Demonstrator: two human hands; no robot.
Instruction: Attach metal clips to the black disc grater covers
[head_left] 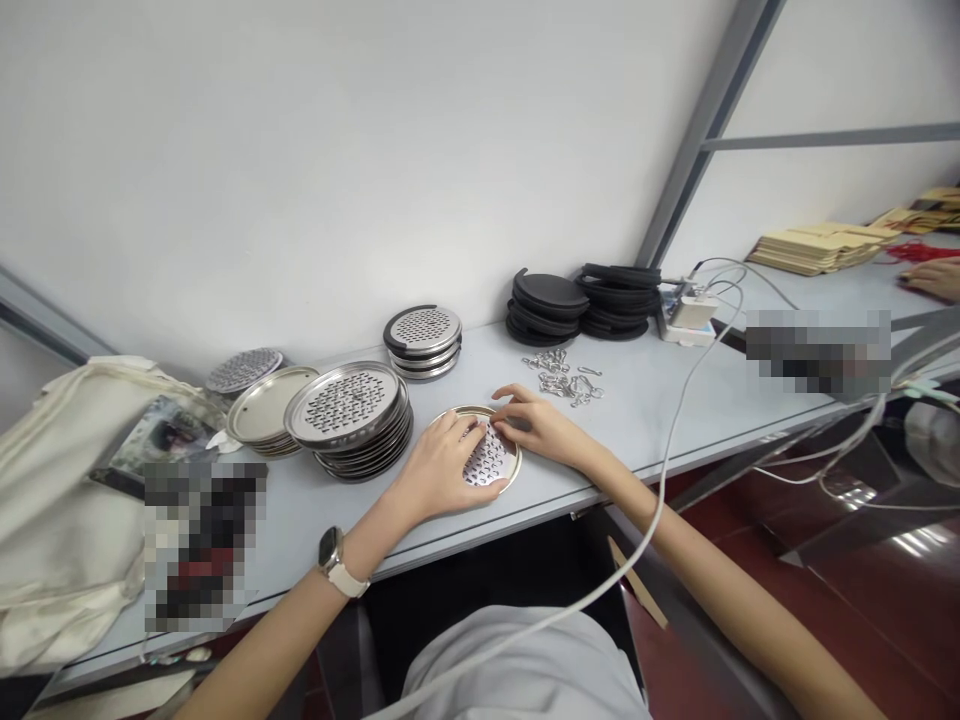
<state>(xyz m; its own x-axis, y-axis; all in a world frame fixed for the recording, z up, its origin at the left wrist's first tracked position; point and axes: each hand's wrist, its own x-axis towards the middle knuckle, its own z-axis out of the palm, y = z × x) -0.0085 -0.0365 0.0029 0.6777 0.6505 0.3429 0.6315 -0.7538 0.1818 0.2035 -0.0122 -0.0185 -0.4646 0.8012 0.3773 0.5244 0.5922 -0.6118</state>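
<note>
A round metal grater plate (489, 462) lies on the table before me, its raised holes facing up and a gold-coloured rim around it. Across its left part rests my left hand (448, 468), open, with the thumb spread toward the near rim and the fingers on the perforated face. My right hand (541, 428) is at the far right rim, its fingers apart and their tips touching the plate. The fingers cover part of the plate. Just beyond my right hand lies a loose heap of small metal clasps (562, 380).
To the left stand a tall stack of grater plates (352, 405), plain round lids (271, 405) and a cream bag (75, 480). Black ring-edged discs (547, 305) are piled near the wall. A white cable (667, 450) hangs across my right forearm. Another person's hand (934, 278) shows far right.
</note>
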